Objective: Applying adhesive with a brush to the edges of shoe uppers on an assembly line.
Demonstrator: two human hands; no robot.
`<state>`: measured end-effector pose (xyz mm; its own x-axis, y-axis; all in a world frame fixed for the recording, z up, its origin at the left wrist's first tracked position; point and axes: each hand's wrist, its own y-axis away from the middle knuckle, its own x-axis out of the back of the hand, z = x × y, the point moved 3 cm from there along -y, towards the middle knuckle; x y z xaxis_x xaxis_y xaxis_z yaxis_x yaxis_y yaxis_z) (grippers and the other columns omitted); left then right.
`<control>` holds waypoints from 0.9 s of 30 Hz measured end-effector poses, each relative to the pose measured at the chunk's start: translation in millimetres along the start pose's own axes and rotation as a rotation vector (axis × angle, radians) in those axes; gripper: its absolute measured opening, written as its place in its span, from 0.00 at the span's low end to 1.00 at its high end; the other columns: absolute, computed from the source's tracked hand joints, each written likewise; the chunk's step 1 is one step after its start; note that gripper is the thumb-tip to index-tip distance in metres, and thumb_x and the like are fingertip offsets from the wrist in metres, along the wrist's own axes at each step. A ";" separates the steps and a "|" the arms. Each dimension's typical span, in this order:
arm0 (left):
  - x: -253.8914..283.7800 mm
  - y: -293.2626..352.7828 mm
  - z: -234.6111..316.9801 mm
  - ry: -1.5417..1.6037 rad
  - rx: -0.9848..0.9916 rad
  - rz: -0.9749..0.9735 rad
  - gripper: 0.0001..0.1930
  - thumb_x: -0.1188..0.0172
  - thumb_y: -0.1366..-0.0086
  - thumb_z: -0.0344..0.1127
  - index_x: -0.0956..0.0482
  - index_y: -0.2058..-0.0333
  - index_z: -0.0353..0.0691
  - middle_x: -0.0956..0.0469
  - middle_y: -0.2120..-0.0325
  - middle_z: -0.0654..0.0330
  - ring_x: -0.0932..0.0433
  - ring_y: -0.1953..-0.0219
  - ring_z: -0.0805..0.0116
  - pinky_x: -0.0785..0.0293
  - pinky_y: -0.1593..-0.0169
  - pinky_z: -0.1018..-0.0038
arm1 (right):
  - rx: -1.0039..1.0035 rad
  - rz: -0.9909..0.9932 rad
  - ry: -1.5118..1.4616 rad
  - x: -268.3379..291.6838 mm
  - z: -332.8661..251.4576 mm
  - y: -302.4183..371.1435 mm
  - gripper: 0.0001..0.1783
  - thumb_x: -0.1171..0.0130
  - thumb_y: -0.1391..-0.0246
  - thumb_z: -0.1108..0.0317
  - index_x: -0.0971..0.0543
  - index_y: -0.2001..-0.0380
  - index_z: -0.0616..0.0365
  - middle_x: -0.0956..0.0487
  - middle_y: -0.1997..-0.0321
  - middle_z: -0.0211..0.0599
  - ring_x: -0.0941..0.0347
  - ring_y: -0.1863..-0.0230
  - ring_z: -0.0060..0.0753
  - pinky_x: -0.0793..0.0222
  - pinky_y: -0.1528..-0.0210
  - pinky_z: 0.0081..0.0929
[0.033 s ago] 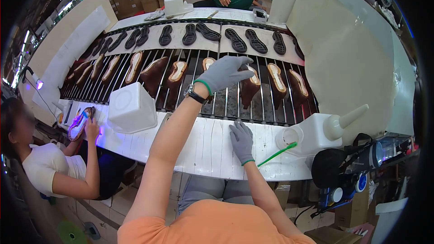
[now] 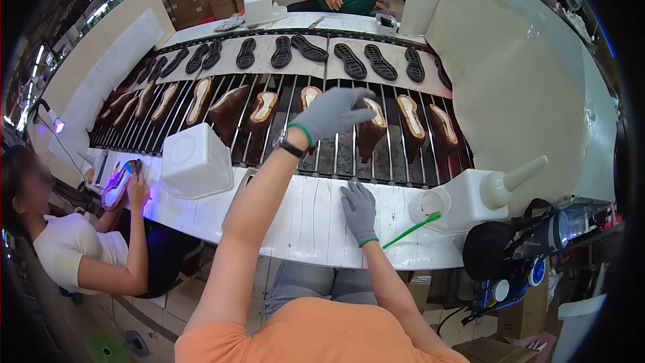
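Note:
My left hand [image 2: 332, 114], in a grey glove with a green cuff, hovers over the metal rollers [image 2: 336, 154]. Its fingers stretch to the right, apart from one another, and nothing shows in them. Just beyond the fingertips is a brown boot upper [image 2: 372, 133], its pale underside turned up; whether they touch it I cannot tell. A second upper [image 2: 310, 94] is partly hidden behind this hand. My gloved right hand [image 2: 359, 211] lies flat on the near white ledge [image 2: 309, 222], fingers extended and holding nothing.
Black shoe soles [image 2: 349, 60] line a pale strip behind the uppers. A white container [image 2: 197, 160] stands left; a white bottle [image 2: 470, 198] with a green brush [image 2: 411, 230] stands right. One co-worker handles a shoe [image 2: 117, 188] at left; another sits opposite.
My left hand has shifted very slightly, its fingers lowering and straightening a little. My right hand rests where it was.

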<state>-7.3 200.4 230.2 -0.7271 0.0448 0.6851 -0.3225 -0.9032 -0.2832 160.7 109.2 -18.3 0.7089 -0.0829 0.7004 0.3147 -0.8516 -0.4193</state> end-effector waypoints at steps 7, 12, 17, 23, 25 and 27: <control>-123.8 50.6 -47.4 0.558 0.254 0.069 0.22 0.41 0.33 0.46 0.23 0.47 0.36 0.17 0.58 0.50 0.17 0.57 0.63 0.23 0.53 0.70 | 0.038 -0.073 0.107 2.7 -3.5 -5.4 0.16 0.42 0.43 0.65 0.19 0.53 0.56 0.23 0.41 0.43 0.35 0.33 0.44 0.45 0.32 0.44; -220.5 105.5 -41.1 0.109 0.192 0.191 0.15 0.43 0.33 0.42 0.18 0.53 0.42 0.17 0.64 0.53 0.20 0.60 0.54 0.26 0.54 0.63 | 0.077 -0.188 0.277 -18.9 13.6 11.8 0.27 0.50 0.38 0.58 0.29 0.38 0.54 0.32 0.32 0.44 0.43 0.28 0.41 0.57 0.25 0.42; -228.0 129.8 -61.6 0.390 0.206 0.279 0.12 0.45 0.33 0.39 0.16 0.59 0.41 0.17 0.65 0.53 0.20 0.58 0.54 0.27 0.53 0.63 | 0.242 -0.184 0.535 -56.8 32.8 26.6 0.35 0.57 0.35 0.50 0.44 0.29 0.52 0.47 0.24 0.44 0.58 0.23 0.44 0.73 0.24 0.54; -225.6 135.1 -68.1 0.359 0.103 0.411 0.10 0.43 0.34 0.36 0.16 0.59 0.41 0.17 0.62 0.52 0.21 0.55 0.54 0.28 0.48 0.64 | 0.028 -0.364 0.086 -45.9 30.2 19.9 0.35 0.60 0.35 0.49 0.45 0.28 0.52 0.46 0.24 0.43 0.58 0.22 0.43 0.74 0.23 0.52; -226.6 136.3 -68.4 0.327 0.112 0.452 0.10 0.42 0.35 0.36 0.16 0.59 0.41 0.18 0.62 0.52 0.21 0.55 0.53 0.28 0.46 0.64 | 0.102 -0.343 0.295 -27.0 18.4 13.6 0.33 0.57 0.35 0.52 0.41 0.30 0.52 0.40 0.27 0.43 0.52 0.24 0.43 0.69 0.23 0.44; -227.6 137.2 -68.9 0.350 0.141 0.435 0.10 0.43 0.35 0.36 0.16 0.59 0.41 0.18 0.63 0.51 0.21 0.55 0.52 0.29 0.44 0.62 | 0.096 -0.415 0.335 -12.6 4.4 6.3 0.33 0.58 0.35 0.52 0.41 0.30 0.52 0.40 0.26 0.42 0.53 0.24 0.43 0.71 0.22 0.44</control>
<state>72.2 95.6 -10.8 -0.9397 -0.2268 0.2562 0.1176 -0.9172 -0.3806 156.5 107.1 -32.4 0.2781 0.0763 0.9575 0.5927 -0.7981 -0.1085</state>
